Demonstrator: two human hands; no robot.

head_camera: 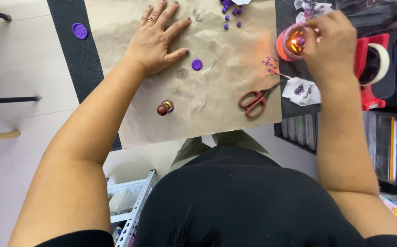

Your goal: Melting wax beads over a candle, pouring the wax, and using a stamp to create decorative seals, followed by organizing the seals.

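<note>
My left hand [157, 39] lies flat, fingers spread, on a crumpled tan paper sheet [207, 105] that covers the black table. A round purple wax seal [197, 64] sits just right of its thumb. My right hand [331, 43] is closed around something small held over a lit candle in a pink holder [289, 43]; what it grips is hidden. A stamp with a brown round handle [163, 109] stands on purple wax near the sheet's front. Purple wax beads [230, 9] lie scattered at the sheet's far edge.
Red-handled scissors [255, 100] lie at the sheet's right edge. Another purple seal [79, 30] rests on the black table at the left. A red tape dispenser [373, 64] stands right of the candle. Stained white paper [302, 90] lies near the scissors. A shelf is below the table.
</note>
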